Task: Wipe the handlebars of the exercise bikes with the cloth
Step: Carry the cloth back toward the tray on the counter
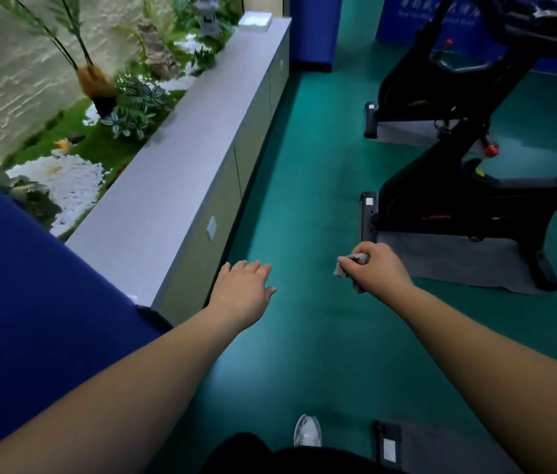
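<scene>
Your right hand clutches the bunched cloth; your left hand hangs relaxed, empty. Approach step: next, reach the nearer bike, whose handlebars seem out of frame.

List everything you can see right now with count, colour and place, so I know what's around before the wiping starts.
exercise bikes: two, black, right side, one behind the other
mats: grey, under the bikes, a third at the bottom edge
floor: one, green, centre
cabinet: one long, grey, left of the floor
tray: one, white, far end of the cabinet top
plants: several, green, in the garden bed behind the cabinet
pebbles: white patch, garden bed
lantern: one, grey stone, far end of the bed
panel: one, blue, near left
cloth: one, grey, bunched in the right hand's grip
shoe: one, white, bottom centre
left hand: open, empty
right hand: holding the cloth
</scene>
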